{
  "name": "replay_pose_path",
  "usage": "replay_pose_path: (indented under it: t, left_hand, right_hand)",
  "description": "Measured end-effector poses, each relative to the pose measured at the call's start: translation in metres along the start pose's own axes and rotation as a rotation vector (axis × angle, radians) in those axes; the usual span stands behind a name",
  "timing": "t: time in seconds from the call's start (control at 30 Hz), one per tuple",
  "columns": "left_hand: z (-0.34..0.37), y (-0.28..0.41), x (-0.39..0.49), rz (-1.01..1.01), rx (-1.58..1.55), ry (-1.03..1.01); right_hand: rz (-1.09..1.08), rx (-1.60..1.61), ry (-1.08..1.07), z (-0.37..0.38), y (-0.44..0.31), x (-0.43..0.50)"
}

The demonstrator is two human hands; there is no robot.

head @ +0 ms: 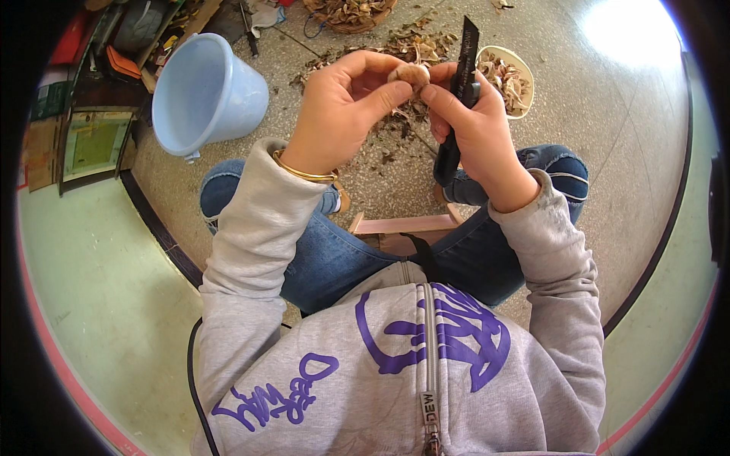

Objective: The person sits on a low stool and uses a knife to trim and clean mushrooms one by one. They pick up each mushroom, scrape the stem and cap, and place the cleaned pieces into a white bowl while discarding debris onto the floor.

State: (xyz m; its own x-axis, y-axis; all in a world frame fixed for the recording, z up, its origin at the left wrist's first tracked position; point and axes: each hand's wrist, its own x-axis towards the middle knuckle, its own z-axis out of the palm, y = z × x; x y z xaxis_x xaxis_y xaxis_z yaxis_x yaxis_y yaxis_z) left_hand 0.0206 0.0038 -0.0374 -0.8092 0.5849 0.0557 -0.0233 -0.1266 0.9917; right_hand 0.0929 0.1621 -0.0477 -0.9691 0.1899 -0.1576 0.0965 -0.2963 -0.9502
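Note:
My left hand (336, 114) pinches a pale brown dried mushroom (410, 74) between thumb and fingers, its stem pointing away from me. From the other side, the thumb and forefinger of my right hand (479, 122) touch the same mushroom. A black snap-off utility knife (466, 57) also lies in my right hand, with its dark blade upward, clear of the mushroom. Its handle bears writing. Brown scraps (393, 134) lie on the speckled floor below my hands. Just beyond my right hand sits a cream bowl (531, 91) of pale, stem-like pieces.
To the left a light blue plastic bucket (242, 97) leans or lies tilted. A wicker basket (373, 24) holding dried brown pieces stands at the top. Shelving with tools (122, 62) lines the far left. A low wooden stool (402, 224) is between my legs.

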Motion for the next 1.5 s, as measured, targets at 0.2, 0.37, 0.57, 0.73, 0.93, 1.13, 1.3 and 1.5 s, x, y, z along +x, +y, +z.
replay_pose_path:
  t: [0.2, 0.37, 0.57, 0.73, 0.93, 1.13, 1.3, 1.5]
  left_hand:
    - [-0.003, -0.006, 0.001, 0.322, 0.339, 0.205]
    - [-0.001, -0.003, 0.0, 0.517, 0.614, 0.211]
    - [-0.002, -0.007, 0.0, 0.475, 0.386, 0.255]
    - [-0.012, 0.007, 0.0, 0.302, 0.05, 0.279]
    - [-0.009, 0.002, -0.002, 0.275, 0.115, -0.013]
    - [-0.015, -0.001, -0.004, 0.135, -0.198, -0.099]
    - [-0.01, 0.006, 0.005, -0.087, -0.574, -0.138]
    - [-0.001, -0.027, 0.032, -0.489, -0.892, -0.045]
  right_hand:
    - [0.084, -0.186, -0.158, 0.009, -0.003, -0.01]
    - [0.075, -0.276, -0.19, 0.011, 0.003, -0.01]
    - [0.038, -0.363, -0.169, 0.01, 0.017, -0.01]
    - [0.065, -0.44, -0.181, 0.009, 0.014, -0.013]
    - [-0.33, -0.181, -0.04, 0.004, -0.004, -0.004]
    - [-0.147, 0.086, -0.093, 0.001, -0.009, -0.008]
    - [-0.249, -0.088, -0.015, -0.006, -0.015, -0.007]
    - [-0.407, -0.668, -0.139, -0.022, -0.031, 0.005]
